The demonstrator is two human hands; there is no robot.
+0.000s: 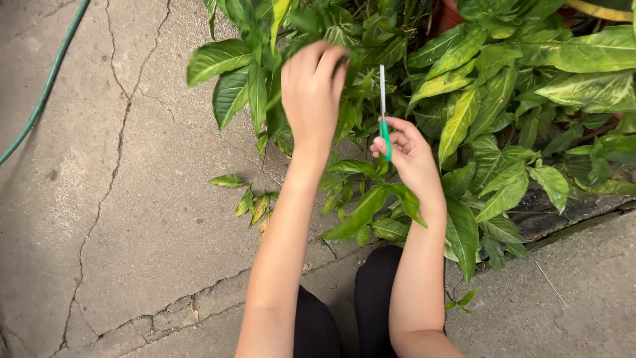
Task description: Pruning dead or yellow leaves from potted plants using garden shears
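My left hand [311, 93] reaches up into a leafy green plant [464, 99], its fingers curled around a leaf or stem near the top. Just to its right, my right hand [407, 156] holds a pair of scissors with green handles [383, 116], the metal blades pointing straight up and closed together beside my left hand. Both arms stretch forward from my knees in dark trousers [371, 298]. What exactly the left fingers pinch is hidden by the hand.
Several cut leaves [248, 199] lie on the cracked concrete floor [119, 199] left of the plant. A green hose [46, 86] runs along the upper left. A reddish pot [447, 13] shows behind the foliage. A concrete kerb [583, 278] lies at the right.
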